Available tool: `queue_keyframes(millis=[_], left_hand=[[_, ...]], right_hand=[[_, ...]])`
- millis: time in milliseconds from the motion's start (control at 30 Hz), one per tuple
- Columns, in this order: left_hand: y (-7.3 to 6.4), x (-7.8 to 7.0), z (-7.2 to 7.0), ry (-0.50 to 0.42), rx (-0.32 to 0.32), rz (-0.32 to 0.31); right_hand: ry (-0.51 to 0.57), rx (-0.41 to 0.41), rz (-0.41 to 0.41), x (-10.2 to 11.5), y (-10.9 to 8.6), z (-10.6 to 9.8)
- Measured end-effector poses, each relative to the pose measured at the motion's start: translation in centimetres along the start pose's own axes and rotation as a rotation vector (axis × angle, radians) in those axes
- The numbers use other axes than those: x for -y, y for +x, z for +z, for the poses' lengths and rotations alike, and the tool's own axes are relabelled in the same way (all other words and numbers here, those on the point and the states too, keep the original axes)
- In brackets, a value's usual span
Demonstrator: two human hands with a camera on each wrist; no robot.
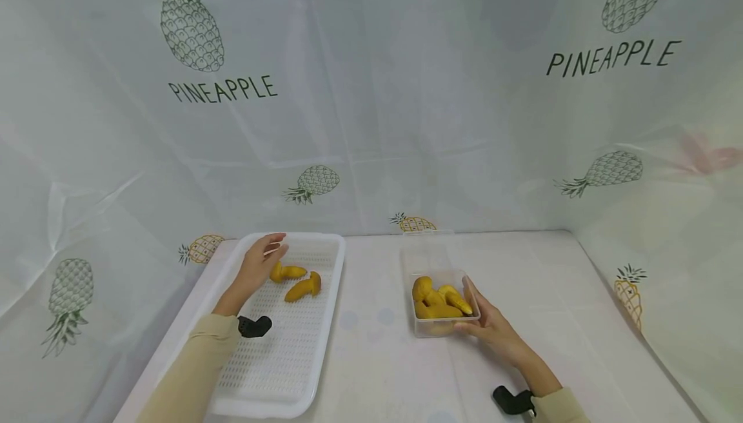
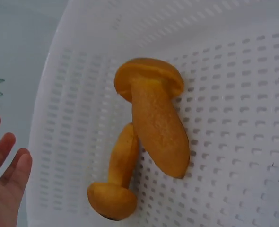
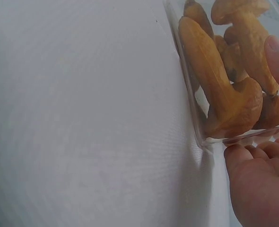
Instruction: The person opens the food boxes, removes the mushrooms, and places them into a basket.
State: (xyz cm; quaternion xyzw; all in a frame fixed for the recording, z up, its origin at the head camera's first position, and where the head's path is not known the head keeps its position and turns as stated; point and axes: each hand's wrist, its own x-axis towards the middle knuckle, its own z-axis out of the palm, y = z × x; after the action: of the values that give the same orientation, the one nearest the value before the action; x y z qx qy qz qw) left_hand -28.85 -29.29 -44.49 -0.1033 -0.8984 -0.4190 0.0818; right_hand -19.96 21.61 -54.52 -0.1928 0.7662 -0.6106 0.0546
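Observation:
Over the upper left of a white perforated tray (image 1: 269,371), my left hand (image 1: 259,267) hovers with relaxed fingers and holds nothing. Close beside it in the tray lie two yellow mushrooms, one with its cap toward the hand (image 1: 288,272) and a second one (image 1: 304,287) nearer me. The left wrist view shows both mushrooms (image 2: 158,118) on the tray's holes, the hand (image 2: 7,175) apart from them at the left. My right hand (image 1: 492,327) grips the right side of a clear plastic box (image 1: 426,329). Several yellow mushrooms (image 3: 220,85) fill that box.
The box's clear lid (image 1: 426,252) stands open on its far side. A pale cloth covers the table (image 1: 371,371), and a white pineapple-print sheet (image 1: 371,88) hangs behind and at both sides. Black wrist devices (image 1: 254,327) sit on both wrists.

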Motion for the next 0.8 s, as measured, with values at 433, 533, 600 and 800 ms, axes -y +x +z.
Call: queue_keyframes(millis=[433,533,600,800], left_hand=[[0.9,-6.1,2.7,-0.149,0.091,0.134],[1.1,-7.6,3.7,-0.211,0.128,0.162],[1.2,-8.5,4.3,-0.251,0.152,0.181],[1.3,-11.0,6.5,-0.278,0.246,0.240]], right_hand=[[-0.019,-0.005,0.004,-0.1,-0.1,0.0],[-0.016,-0.005,0.006,0.0,-0.1,0.0],[-0.022,-0.006,0.005,0.1,-0.1,0.0],[-0.028,-0.011,0.018,0.2,-0.1,0.0]])
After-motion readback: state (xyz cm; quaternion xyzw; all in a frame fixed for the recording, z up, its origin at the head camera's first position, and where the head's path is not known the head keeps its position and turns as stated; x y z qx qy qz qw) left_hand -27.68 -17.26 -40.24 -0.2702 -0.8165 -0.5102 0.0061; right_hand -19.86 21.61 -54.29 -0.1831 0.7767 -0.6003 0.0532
